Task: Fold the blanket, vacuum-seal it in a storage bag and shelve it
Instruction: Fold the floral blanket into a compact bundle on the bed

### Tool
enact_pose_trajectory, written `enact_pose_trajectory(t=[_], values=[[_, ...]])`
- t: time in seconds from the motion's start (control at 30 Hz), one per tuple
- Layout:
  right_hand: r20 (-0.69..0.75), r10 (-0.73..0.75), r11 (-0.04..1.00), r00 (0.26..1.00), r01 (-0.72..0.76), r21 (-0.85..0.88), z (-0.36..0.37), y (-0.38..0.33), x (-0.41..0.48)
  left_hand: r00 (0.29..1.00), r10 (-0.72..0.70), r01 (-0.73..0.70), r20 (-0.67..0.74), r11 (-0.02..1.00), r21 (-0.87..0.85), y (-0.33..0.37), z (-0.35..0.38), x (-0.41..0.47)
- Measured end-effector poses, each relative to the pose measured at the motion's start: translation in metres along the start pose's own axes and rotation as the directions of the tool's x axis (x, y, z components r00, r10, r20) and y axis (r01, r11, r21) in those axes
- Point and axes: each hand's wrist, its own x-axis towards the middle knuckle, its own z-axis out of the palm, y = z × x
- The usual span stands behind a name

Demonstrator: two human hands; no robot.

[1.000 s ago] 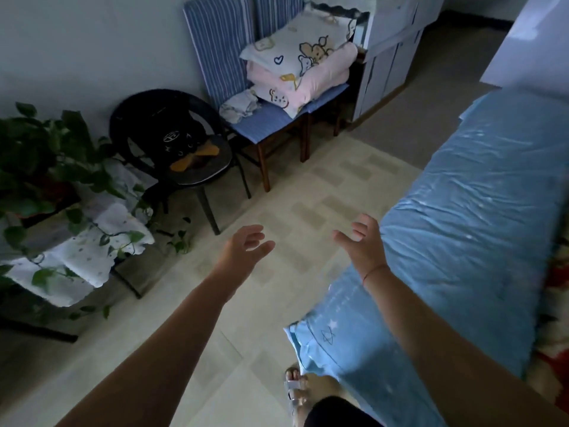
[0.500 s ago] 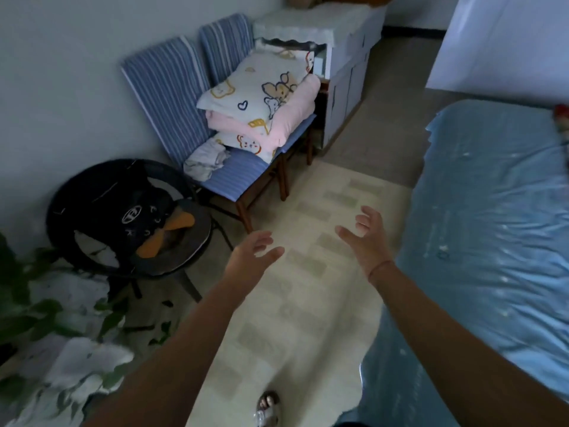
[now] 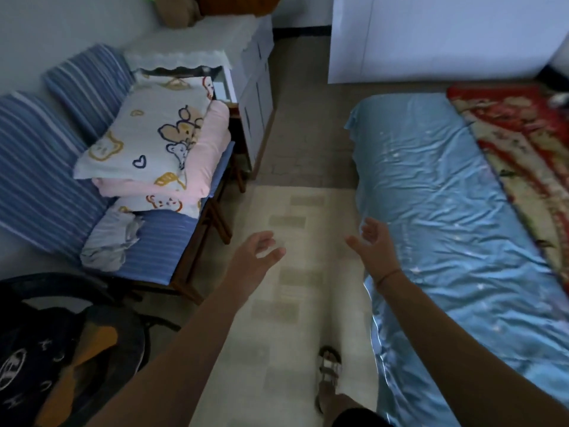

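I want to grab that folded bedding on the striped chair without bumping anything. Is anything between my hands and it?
Nothing visible. Both the left hand and right hand are open and empty over bare floor, and the folded bedding sits ahead-left on the chair.

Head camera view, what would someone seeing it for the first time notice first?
Probably the two bare arms reaching forward over the pale floor, the left hand and right hand both open and empty. Next, the shiny blue sheet covering the bed on the right, with a red patterned blanket along its far side. On the left, a stack of folded cartoon-print bedding sits on a blue striped chair.
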Motion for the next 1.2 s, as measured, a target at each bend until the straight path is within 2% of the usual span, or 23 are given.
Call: enact_pose_trajectory(t=[0.4,0.67,0.83,1.2], values=[[-0.031,-0.015,0.997,0.999,0.012,-0.078,0.034,-0.055,0.288,0.995,0.006,-0.01,0.1,0.999,0.034,0.076,0.05,0.299],[-0.087,-0.01,0.997,0.996,0.003,-0.072,0.094,-0.084,0.481,0.99,0.025,-0.036,0.137,0.996,0.079,0.114,0.055,0.506],[-0.14,0.001,0.999,0.99,-0.009,-0.052,0.123,-0.111,0.596,0.973,0.034,-0.049,0.228,0.997,0.063,0.165,0.067,0.637],[-0.234,-0.032,0.998,0.972,0.016,-0.067,0.13,-0.145,0.865,0.945,0.097,-0.126,0.312,0.989,0.075,0.256,0.147,0.926]])
